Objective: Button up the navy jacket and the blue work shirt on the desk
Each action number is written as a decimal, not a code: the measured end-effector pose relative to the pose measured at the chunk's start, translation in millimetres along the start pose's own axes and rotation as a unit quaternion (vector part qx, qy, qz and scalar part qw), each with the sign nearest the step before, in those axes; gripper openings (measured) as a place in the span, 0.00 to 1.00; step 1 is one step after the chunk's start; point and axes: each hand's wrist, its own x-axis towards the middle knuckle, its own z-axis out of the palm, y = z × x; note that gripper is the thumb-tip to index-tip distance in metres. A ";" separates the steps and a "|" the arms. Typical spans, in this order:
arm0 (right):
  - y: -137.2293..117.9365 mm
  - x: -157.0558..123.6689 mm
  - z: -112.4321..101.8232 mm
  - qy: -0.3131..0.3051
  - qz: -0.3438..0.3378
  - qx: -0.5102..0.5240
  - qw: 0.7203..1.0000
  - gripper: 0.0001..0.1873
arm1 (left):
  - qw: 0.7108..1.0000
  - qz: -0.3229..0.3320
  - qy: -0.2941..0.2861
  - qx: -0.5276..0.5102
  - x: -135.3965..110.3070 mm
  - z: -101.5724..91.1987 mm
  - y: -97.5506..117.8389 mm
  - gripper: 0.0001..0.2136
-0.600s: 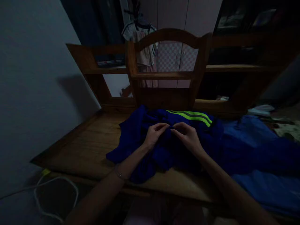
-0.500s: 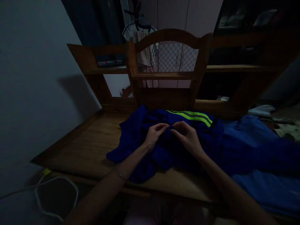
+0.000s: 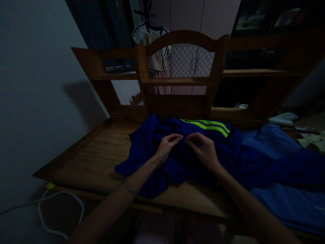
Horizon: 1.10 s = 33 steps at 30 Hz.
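Observation:
A dark blue garment (image 3: 142, 149) with a yellow-green and grey reflective band (image 3: 207, 125) lies crumpled on a wooden desk (image 3: 93, 152). Over its middle, my left hand (image 3: 166, 145) pinches a bit of the blue cloth between thumb and forefinger, a bracelet on its wrist. Just to the right, my right hand (image 3: 203, 145) is closed in a pinch at the same spot, its fingertips almost meeting the left ones. Dim light and dark cloth hide any small item between the fingertips.
A wooden shelf unit (image 3: 175, 81) rises along the desk's back edge. Lighter blue cloth (image 3: 291, 206) lies on the right. At the lower left hangs a white cable (image 3: 82, 205); a wall (image 3: 50, 101) stands on the left. Clothes (image 3: 154, 51) hang behind the shelves.
My right fingers have curled a little and their tips sit slightly lower and farther from the left fingertips. The left hand and the garment look almost the same.

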 end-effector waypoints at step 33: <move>-13.0 13.4 -44.8 -0.283 0.067 -0.030 0.956 0.14 | 0.851 0.188 -0.133 0.472 -49.3 -62.9 86.3 0.10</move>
